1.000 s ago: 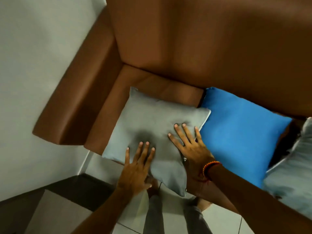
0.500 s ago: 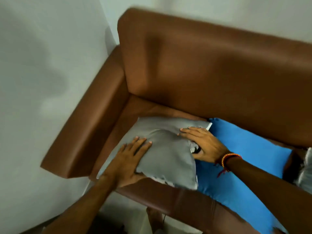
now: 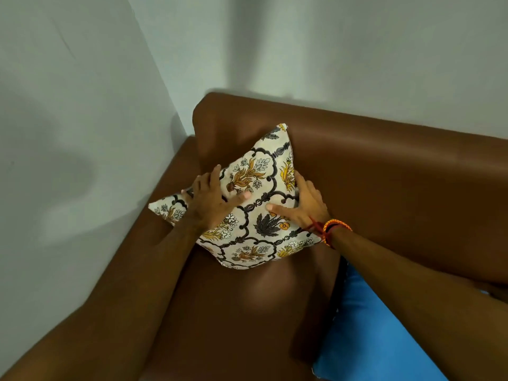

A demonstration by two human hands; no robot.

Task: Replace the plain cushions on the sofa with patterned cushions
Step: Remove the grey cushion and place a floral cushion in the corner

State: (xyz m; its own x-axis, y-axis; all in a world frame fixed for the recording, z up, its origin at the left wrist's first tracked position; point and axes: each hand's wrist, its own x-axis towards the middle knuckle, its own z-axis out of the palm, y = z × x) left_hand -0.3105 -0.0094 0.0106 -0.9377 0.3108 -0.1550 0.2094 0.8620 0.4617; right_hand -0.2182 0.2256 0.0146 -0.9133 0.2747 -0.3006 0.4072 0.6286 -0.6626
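Note:
A cream patterned cushion [image 3: 255,213] with yellow flowers and dark scrollwork stands on one corner in the left corner of the brown sofa [image 3: 384,182], leaning on the backrest. My left hand [image 3: 211,202] grips its left edge, thumb on the front. My right hand [image 3: 302,207], with an orange wrist band, clasps its right edge. A plain blue cushion [image 3: 371,339] lies on the seat at the lower right, partly under my right forearm.
The sofa's left armrest [image 3: 115,284] runs along a pale wall [image 3: 82,105]. The backrest stands against another pale wall [image 3: 330,50]. Bare brown seat [image 3: 233,312] shows below the patterned cushion.
The grey plain cushion that both hands pressed on is gone from view. Both hands now hold a patterned cushion in the sofa corner. The view has tilted upward toward the backrest.

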